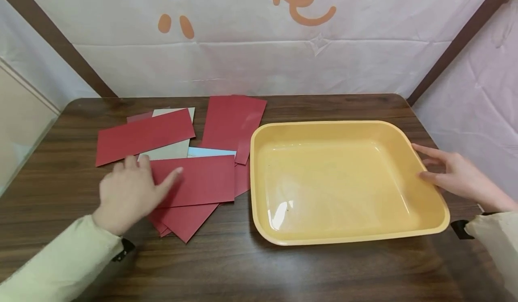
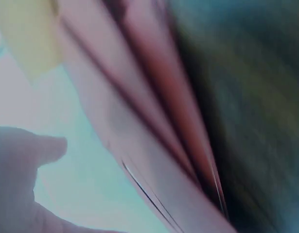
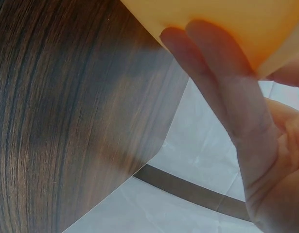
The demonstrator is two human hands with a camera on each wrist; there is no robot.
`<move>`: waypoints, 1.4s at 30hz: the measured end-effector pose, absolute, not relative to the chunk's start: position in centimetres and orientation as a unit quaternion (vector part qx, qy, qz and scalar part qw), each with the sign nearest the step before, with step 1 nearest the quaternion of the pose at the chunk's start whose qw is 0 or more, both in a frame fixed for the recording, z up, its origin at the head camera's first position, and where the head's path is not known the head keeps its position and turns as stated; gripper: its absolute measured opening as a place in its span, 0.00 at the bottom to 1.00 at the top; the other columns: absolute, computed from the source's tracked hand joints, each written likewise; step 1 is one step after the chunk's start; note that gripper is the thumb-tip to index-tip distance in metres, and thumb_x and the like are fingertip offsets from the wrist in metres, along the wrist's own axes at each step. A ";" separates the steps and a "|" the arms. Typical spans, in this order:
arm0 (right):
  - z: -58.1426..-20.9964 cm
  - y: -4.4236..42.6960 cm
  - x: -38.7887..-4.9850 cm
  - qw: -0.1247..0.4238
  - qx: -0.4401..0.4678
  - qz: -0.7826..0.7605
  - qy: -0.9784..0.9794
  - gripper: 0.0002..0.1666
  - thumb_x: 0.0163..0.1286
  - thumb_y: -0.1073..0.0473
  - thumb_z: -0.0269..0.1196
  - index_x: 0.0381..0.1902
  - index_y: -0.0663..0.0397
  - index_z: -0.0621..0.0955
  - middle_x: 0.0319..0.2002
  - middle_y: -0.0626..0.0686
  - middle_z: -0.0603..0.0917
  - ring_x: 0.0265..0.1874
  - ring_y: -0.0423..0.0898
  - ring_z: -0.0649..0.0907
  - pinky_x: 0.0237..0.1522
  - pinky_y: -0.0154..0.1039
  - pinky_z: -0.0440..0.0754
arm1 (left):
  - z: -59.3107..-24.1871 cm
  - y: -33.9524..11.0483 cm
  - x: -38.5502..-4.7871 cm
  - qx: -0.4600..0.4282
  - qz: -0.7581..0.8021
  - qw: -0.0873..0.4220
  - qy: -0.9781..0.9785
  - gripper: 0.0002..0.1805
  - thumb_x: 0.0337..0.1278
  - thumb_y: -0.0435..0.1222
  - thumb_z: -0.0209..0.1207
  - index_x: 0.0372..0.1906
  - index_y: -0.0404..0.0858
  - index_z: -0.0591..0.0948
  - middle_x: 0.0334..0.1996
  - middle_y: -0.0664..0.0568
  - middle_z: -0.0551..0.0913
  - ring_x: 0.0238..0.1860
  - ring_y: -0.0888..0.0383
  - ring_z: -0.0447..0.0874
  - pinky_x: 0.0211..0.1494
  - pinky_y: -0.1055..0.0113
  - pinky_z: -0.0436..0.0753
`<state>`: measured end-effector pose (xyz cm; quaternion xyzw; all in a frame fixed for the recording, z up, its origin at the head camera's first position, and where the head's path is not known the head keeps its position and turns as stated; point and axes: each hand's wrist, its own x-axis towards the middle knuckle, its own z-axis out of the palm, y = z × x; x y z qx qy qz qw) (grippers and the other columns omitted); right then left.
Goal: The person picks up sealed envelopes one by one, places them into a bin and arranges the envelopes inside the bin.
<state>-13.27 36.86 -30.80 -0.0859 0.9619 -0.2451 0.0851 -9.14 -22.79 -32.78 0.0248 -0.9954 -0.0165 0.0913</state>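
Note:
A loose pile of flat red rectangular cards (image 1: 194, 180) covers the left half of the table, some overlapping and askew. My left hand (image 1: 129, 192) is over the left end of the front card, its thumb spread across the red surface. In the left wrist view, part of that hand (image 2: 18, 170) is near blurred, layered card edges (image 2: 120, 111). A shallow yellow plastic tub (image 1: 332, 189) stands to the right of the cards. Its right rim is held by my right hand (image 1: 461, 176); the right wrist view has fingers (image 3: 222, 68) against the outer wall.
Beige-grey pieces (image 1: 170, 149) and a pale blue piece (image 1: 210, 152) show among the cards. The dark wood table (image 1: 283, 270) ends at a back edge before a white patterned cloth (image 1: 243, 64). Dark posts rise at both back corners.

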 end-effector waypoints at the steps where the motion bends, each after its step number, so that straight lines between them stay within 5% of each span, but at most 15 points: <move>1: -30.8 36.8 -13.3 0.087 -0.084 -0.244 0.962 0.40 0.64 0.66 0.62 0.72 0.64 0.59 0.47 0.77 0.79 0.19 0.36 0.82 0.20 0.37 0.80 | -32.5 -23.3 -9.3 0.040 -0.029 0.081 -0.995 0.43 0.53 0.67 0.51 0.29 0.25 0.67 0.25 0.33 0.67 0.20 0.41 0.68 0.12 0.58 0.64; 9: -30.4 36.6 -13.4 0.109 -0.062 -0.231 0.965 0.42 0.66 0.63 0.61 0.73 0.61 0.56 0.51 0.77 0.76 0.20 0.38 0.83 0.22 0.37 0.81 | -32.4 -26.4 -10.3 0.121 -0.099 -0.099 -0.983 0.63 0.38 0.78 0.49 0.44 0.15 0.59 0.35 0.28 0.63 0.22 0.42 0.72 0.19 0.56 0.68; 13: -30.4 36.6 -13.4 0.113 -0.062 -0.227 0.965 0.42 0.66 0.62 0.61 0.73 0.61 0.56 0.51 0.77 0.76 0.20 0.38 0.83 0.22 0.37 0.81 | -33.0 -27.0 -10.7 0.125 -0.109 -0.147 -0.975 0.72 0.34 0.79 0.51 0.54 0.11 0.52 0.40 0.26 0.61 0.22 0.41 0.74 0.22 0.57 0.69; 21: -30.4 36.7 -13.4 0.106 -0.064 -0.214 0.969 0.41 0.66 0.62 0.61 0.73 0.61 0.57 0.50 0.77 0.77 0.19 0.37 0.82 0.22 0.37 0.80 | -33.3 -27.2 -11.0 0.100 -0.122 -0.127 -0.979 0.72 0.33 0.77 0.55 0.58 0.13 0.50 0.43 0.23 0.62 0.25 0.39 0.75 0.21 0.58 0.70; 30: -30.4 36.7 -13.3 0.101 -0.068 -0.222 0.967 0.41 0.65 0.63 0.62 0.72 0.61 0.59 0.49 0.76 0.78 0.20 0.36 0.81 0.21 0.37 0.80 | -33.1 -27.5 -11.0 0.115 -0.155 -0.144 -0.970 0.73 0.34 0.75 0.59 0.59 0.12 0.47 0.47 0.21 0.64 0.39 0.28 0.74 0.32 0.50 0.74; 36: -30.3 36.7 -13.4 0.107 -0.064 -0.223 0.967 0.41 0.65 0.63 0.63 0.72 0.62 0.59 0.49 0.76 0.78 0.21 0.35 0.82 0.22 0.37 0.81 | -33.1 -27.1 -10.9 0.119 -0.148 -0.096 -0.977 0.71 0.28 0.75 0.62 0.58 0.16 0.55 0.47 0.25 0.64 0.39 0.31 0.73 0.30 0.51 0.72; 42: -30.2 36.7 -13.4 0.111 -0.059 -0.228 0.965 0.41 0.65 0.63 0.63 0.72 0.61 0.58 0.49 0.75 0.79 0.21 0.35 0.82 0.22 0.36 0.81 | -33.0 -27.0 -11.0 0.130 -0.170 -0.088 -0.973 0.60 0.35 0.70 0.64 0.51 0.19 0.59 0.38 0.30 0.72 0.33 0.38 0.76 0.26 0.57 0.71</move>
